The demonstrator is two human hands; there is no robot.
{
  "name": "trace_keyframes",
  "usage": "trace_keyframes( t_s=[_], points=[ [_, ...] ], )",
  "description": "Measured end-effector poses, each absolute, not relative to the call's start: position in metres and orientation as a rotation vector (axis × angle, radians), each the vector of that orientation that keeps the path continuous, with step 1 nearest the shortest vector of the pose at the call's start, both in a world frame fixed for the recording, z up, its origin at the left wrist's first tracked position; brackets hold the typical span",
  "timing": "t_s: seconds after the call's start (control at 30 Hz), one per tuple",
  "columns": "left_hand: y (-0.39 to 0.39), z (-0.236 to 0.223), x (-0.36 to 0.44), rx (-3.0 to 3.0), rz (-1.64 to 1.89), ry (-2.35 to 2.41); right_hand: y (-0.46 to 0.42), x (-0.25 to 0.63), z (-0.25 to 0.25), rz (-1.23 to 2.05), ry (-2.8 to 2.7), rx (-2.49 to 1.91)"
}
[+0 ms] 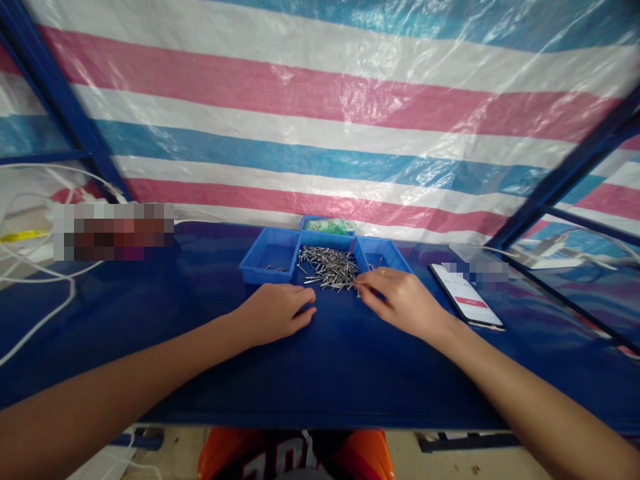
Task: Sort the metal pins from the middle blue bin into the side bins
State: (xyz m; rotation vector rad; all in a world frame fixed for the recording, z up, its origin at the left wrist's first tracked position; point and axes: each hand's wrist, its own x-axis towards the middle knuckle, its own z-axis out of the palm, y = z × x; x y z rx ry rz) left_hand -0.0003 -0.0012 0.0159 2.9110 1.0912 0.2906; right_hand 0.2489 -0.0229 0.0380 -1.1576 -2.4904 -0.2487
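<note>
My left hand (277, 312) rests on the blue table just in front of the left blue bin (250, 272). Its thumb and forefinger are apart, with nothing between them. A heap of thin silver metal pins (333, 267) lies between the left bin and the right blue bin (395, 257). At the heap's right edge, my right hand (395, 297) has its thumb and fingers pinched together. A small bright tip shows below those fingertips, apparently one pin. A few pins lie in each side bin; my right hand partly hides the right one.
Behind the heap, another blue bin (313, 220) holds greenish clear plastic packets (333, 227). A lit phone (465, 297) lies to the right. White cables (65, 300) run along the left side. Blue frame posts and a striped plastic sheet (320, 100) stand behind the table (340, 373).
</note>
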Motion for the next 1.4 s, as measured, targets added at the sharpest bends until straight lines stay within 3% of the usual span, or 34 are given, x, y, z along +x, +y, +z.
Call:
trace_keyframes(
  t_s=[0.17,0.3,0.4,0.57,0.7,0.87,1.4],
  points=[
    [0.002,0.011,0.0,2.914,0.272,1.267,-0.012,0.267,0.048,-0.728,-2.172,-1.67],
    [0.003,0.005,0.0,2.937,0.295,1.308,-0.007,0.273,0.045,-0.811,-2.146,-1.866],
    [0.003,0.002,0.0,2.955,0.298,1.301,-0.007,0.269,0.041,-0.717,-2.233,-1.744],
    [0.002,-0.002,0.002,2.991,0.318,1.294,-0.021,0.247,0.037,-0.277,-2.568,-1.052],
    [0.001,-0.001,0.003,2.991,0.298,1.285,-0.034,0.232,0.032,-0.059,-2.708,-0.851],
    [0.003,0.002,0.002,2.99,0.276,1.218,-0.033,0.232,0.025,0.154,-2.814,-0.885],
    [-0.004,0.004,0.005,2.816,0.504,0.894,-0.031,0.23,0.021,0.22,-2.66,-1.135]
  ],
)
